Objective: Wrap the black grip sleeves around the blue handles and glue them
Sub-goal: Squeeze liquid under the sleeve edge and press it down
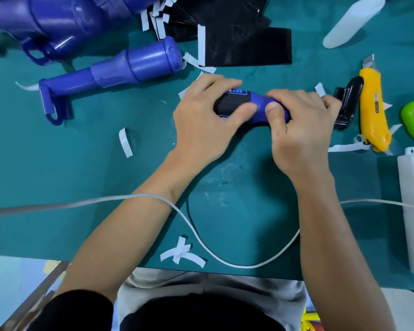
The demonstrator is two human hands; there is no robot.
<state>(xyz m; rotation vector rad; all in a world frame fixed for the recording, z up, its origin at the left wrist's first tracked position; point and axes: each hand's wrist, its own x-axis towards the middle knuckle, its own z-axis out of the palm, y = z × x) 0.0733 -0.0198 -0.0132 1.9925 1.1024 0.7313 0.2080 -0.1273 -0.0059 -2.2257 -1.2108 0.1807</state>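
Now both hands are on the job, mid-bench. The left hand is curled over one end of a blue handle, thumb pressing on the black grip sleeve that lies around that end. The right hand is wrapped round the other, bare blue end, thumb tip down on the plastic just beside the left thumb. The handle lies crosswise just above the teal bench; I cannot tell whether it touches.

To the left, a second blue handle lies bare on the bench, and more blue parts are piled in the far left corner. A stack of flat black sleeves sits beyond the hands, white strips along their edges. Loose white backing strips are scattered around.

To the right lie a yellow utility knife, a black object just beside it, and a white bottle further back. A white cable loops across the near bench, over the left forearm.
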